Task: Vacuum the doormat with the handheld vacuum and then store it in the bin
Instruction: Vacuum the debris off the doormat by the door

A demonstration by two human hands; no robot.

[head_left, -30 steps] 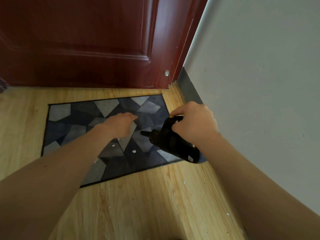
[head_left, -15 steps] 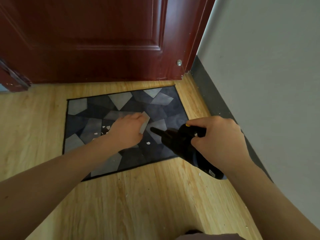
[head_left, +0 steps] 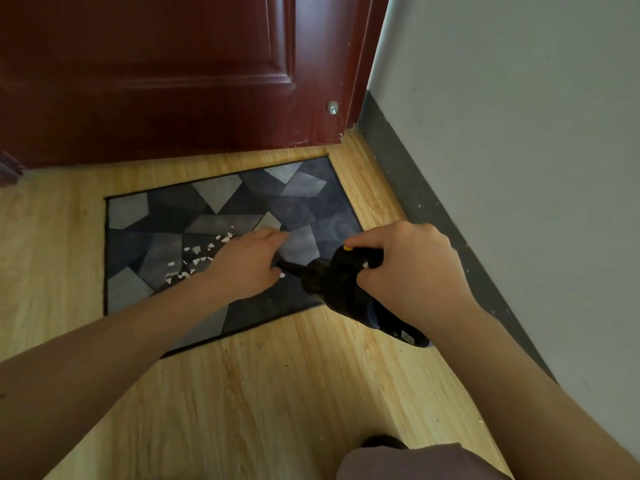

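- Handheld vacuum [head_left: 334, 285]: black stubby body, yellow button on top, narrow nozzle pointing left, pale label near rear end. It sits over the doormat's [head_left: 311, 209] near right corner, rear end above the wood floor [head_left: 277, 393].
- Right hand [head_left: 412, 271] grips the vacuum from above, fingers curled round it.
- Left hand [head_left: 246, 265] lies flat on the doormat, fingers straight, just beside the nozzle tip.
- Doormat: grey-blue angular patches, dark border, in front of a red-brown door [head_left: 156, 81].
- White scraps [head_left: 194, 259] lie on the doormat, left of the left hand.

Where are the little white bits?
In the head view, the white bits lie on the left half of the doormat, just left of the left hand.
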